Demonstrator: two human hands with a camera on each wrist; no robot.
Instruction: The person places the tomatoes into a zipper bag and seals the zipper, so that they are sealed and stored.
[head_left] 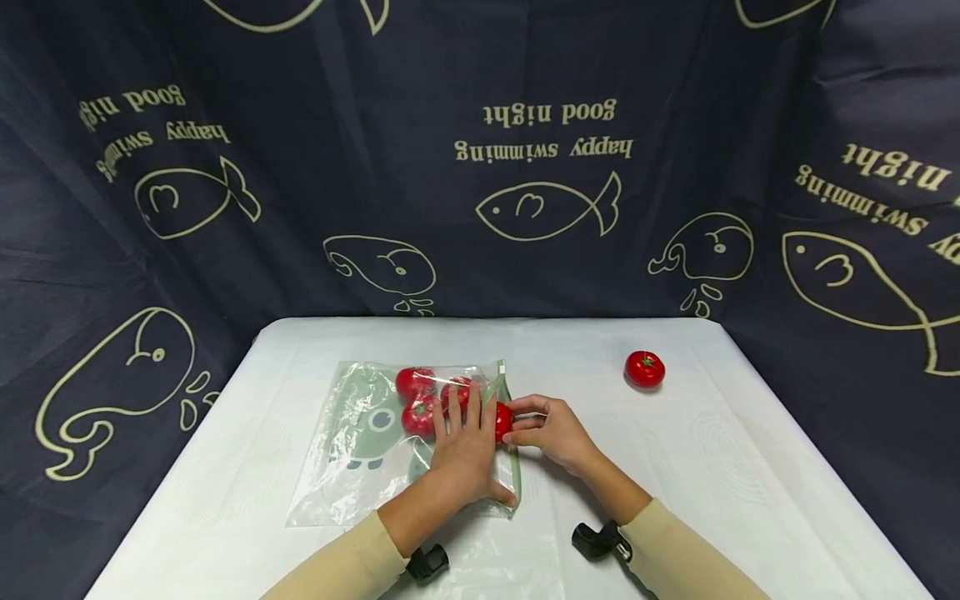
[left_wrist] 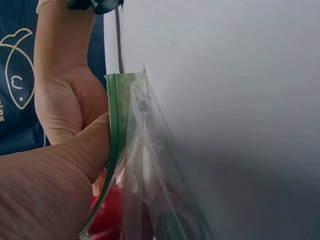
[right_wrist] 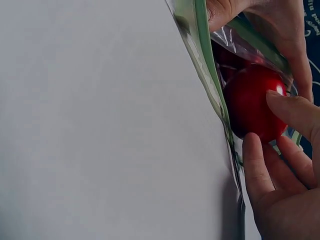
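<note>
A clear zip bag (head_left: 322, 467) with a green edge lies flat, its mouth towards the right, with three red tomatoes (head_left: 418, 416) inside. At the mouth, my right hand (head_left: 558, 435) holds another tomato (right_wrist: 255, 102) between thumb and fingers; in the right wrist view it sits between the parted green edges (right_wrist: 202, 40). My left hand (head_left: 463, 457) lies spread over the bag, its fingers reaching over the tomatoes. In the left wrist view the left thumb (left_wrist: 92, 145) is against the green zip strip (left_wrist: 116, 115).
One more tomato (head_left: 644, 369) rests at the back right of the white table (head_left: 600, 517). A dark cloth (head_left: 450, 275) printed with fish and words hangs behind the table. Black wrist devices (head_left: 596, 542) are near both sleeves.
</note>
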